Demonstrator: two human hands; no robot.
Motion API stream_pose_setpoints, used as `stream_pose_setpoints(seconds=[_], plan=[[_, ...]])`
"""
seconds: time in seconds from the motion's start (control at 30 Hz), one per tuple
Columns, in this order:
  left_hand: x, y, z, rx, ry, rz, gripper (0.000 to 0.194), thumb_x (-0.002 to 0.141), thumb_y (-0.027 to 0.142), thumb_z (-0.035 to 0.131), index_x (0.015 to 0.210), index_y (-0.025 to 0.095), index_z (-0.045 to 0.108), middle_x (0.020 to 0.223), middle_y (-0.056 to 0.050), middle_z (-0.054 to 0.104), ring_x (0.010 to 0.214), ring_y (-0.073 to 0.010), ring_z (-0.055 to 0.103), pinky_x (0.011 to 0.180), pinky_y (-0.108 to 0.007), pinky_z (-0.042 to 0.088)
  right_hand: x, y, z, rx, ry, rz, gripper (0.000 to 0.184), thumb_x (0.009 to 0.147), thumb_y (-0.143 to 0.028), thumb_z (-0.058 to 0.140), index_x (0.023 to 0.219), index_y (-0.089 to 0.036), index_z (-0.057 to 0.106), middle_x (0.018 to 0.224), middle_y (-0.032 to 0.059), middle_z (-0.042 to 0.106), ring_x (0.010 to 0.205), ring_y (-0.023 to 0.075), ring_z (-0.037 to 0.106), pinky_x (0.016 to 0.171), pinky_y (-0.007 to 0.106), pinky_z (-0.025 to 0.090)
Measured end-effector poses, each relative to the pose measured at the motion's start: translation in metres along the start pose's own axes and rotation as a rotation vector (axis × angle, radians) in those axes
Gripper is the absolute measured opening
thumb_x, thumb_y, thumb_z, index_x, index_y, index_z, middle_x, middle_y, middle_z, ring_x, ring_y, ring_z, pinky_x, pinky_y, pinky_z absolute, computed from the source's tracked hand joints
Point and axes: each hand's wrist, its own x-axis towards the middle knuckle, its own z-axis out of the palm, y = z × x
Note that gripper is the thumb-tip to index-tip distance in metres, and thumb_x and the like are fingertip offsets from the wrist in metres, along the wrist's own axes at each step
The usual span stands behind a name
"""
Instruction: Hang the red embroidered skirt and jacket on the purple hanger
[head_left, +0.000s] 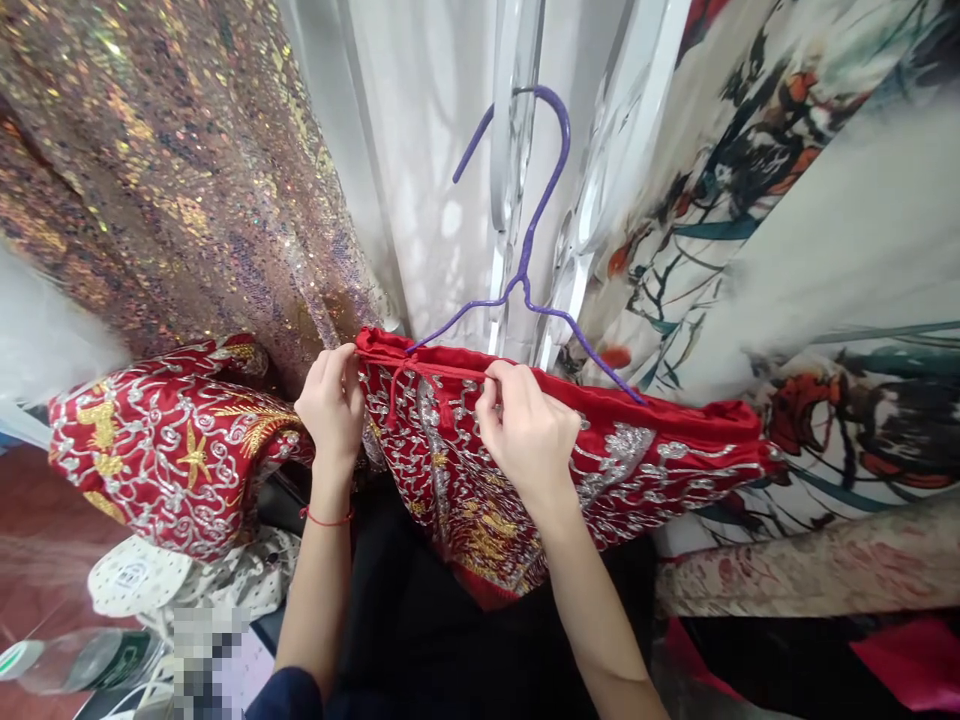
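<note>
A red embroidered skirt (480,480) with silver and gold patterns spreads before me, its plain red waistband (697,420) running across the top. My left hand (330,400) pinches the waistband near its left end. Further right, my right hand (529,430) grips the band's front edge with curled fingers. A purple hanger (525,270) stands above, its hook near a white frame and its lower part hidden inside the waistband. A thin red drawstring (394,390) dangles between my hands.
Another red embroidered garment (180,450) lies at left, below a gold sequin cloth (187,170). A plastic bottle (82,660) lies at lower left. White metal rails (585,200) rise behind the hanger, and floral fabric (810,250) hangs at right.
</note>
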Motion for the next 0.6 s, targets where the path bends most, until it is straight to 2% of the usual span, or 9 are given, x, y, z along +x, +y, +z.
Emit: stream_pose_setpoints(seconds=[0.13, 0.23, 0.3, 0.33, 0.4, 0.47, 0.5, 0.57, 0.6], plan=[[-0.012, -0.008, 0.001, -0.018, -0.052, -0.02, 0.026, 0.102, 0.035, 0.046, 0.101, 0.02, 0.068, 0.083, -0.004, 0.063, 0.075, -0.015, 0.058, 0.068, -0.026, 0.041, -0.007, 0.004, 0.003, 0.07, 0.013, 0.027, 0.012, 0.095, -0.012, 0.055, 0.091, -0.014, 0.066, 0.07, -0.0023, 0.067, 0.047, 0.0052, 0.05, 0.047, 0.021, 0.038], [-0.02, -0.015, -0.001, -0.123, -0.088, -0.085, 0.023, 0.101, 0.037, 0.048, 0.102, 0.02, 0.063, 0.087, -0.004, 0.063, 0.076, -0.0143, 0.06, 0.07, -0.026, 0.047, -0.009, 0.002, -0.001, 0.13, -0.042, -0.011, 0.011, 0.096, -0.012, 0.055, 0.094, -0.013, 0.066, 0.071, -0.0012, 0.068, 0.048, 0.0053, 0.052, 0.048, 0.021, 0.039], [-0.021, -0.015, -0.004, -0.245, -0.062, -0.086, 0.025, 0.098, 0.035, 0.051, 0.117, 0.021, 0.056, 0.103, -0.006, 0.063, 0.088, -0.0157, 0.063, 0.079, -0.028, 0.052, -0.009, 0.001, -0.009, 0.201, -0.083, -0.065, 0.01, 0.096, -0.011, 0.056, 0.098, -0.013, 0.065, 0.071, -0.0015, 0.068, 0.049, 0.0057, 0.053, 0.052, 0.02, 0.042], [-0.02, -0.014, -0.007, -0.299, -0.047, -0.051, 0.034, 0.096, 0.034, 0.053, 0.127, 0.022, 0.051, 0.116, -0.009, 0.061, 0.099, -0.0181, 0.064, 0.087, -0.032, 0.053, -0.009, 0.001, -0.016, 0.239, -0.094, -0.079, 0.01, 0.096, -0.01, 0.057, 0.101, -0.013, 0.065, 0.072, -0.0015, 0.068, 0.051, 0.006, 0.055, 0.054, 0.02, 0.044], [-0.014, -0.008, -0.013, -0.331, -0.069, 0.058, 0.05, 0.091, 0.028, 0.054, 0.14, 0.025, 0.043, 0.142, -0.013, 0.048, 0.128, -0.0248, 0.054, 0.107, -0.042, 0.046, -0.009, 0.007, -0.034, 0.264, -0.079, -0.071, 0.016, 0.093, -0.009, 0.06, 0.107, -0.015, 0.065, 0.077, -0.0006, 0.071, 0.059, 0.0075, 0.06, 0.06, 0.02, 0.048], [-0.005, 0.0, -0.019, -0.253, -0.17, 0.157, 0.049, 0.088, 0.023, 0.052, 0.137, 0.028, 0.051, 0.155, -0.01, 0.036, 0.146, -0.0302, 0.036, 0.12, -0.05, 0.032, -0.012, 0.022, -0.056, 0.167, -0.007, -0.024, 0.023, 0.09, -0.01, 0.064, 0.111, -0.019, 0.067, 0.087, 0.0029, 0.074, 0.073, 0.0126, 0.067, 0.07, 0.025, 0.053], [0.0, 0.004, -0.021, -0.198, -0.22, 0.179, 0.044, 0.087, 0.021, 0.051, 0.131, 0.029, 0.058, 0.157, -0.009, 0.036, 0.149, -0.0317, 0.032, 0.122, -0.053, 0.027, -0.014, 0.032, -0.066, 0.074, 0.052, -0.005, 0.022, 0.088, -0.014, 0.066, 0.109, -0.021, 0.069, 0.091, 0.0053, 0.074, 0.082, 0.0173, 0.069, 0.076, 0.03, 0.055], [0.009, 0.007, -0.023, -0.119, -0.281, 0.179, 0.036, 0.087, 0.02, 0.05, 0.12, 0.027, 0.064, 0.152, -0.009, 0.044, 0.146, -0.0329, 0.035, 0.12, -0.055, 0.026, -0.017, 0.057, -0.085, -0.129, 0.149, 0.066, 0.016, 0.086, -0.026, 0.071, 0.101, -0.022, 0.075, 0.099, 0.0121, 0.073, 0.1, 0.0297, 0.067, 0.083, 0.044, 0.054], [0.012, 0.006, -0.022, -0.104, -0.293, 0.163, 0.033, 0.087, 0.022, 0.051, 0.117, 0.026, 0.065, 0.146, -0.01, 0.051, 0.142, -0.0328, 0.041, 0.118, -0.054, 0.028, -0.019, 0.07, -0.093, -0.184, 0.195, 0.048, 0.016, 0.082, -0.035, 0.075, 0.093, -0.023, 0.076, 0.101, 0.0146, 0.072, 0.105, 0.035, 0.065, 0.077, 0.046, 0.054]])
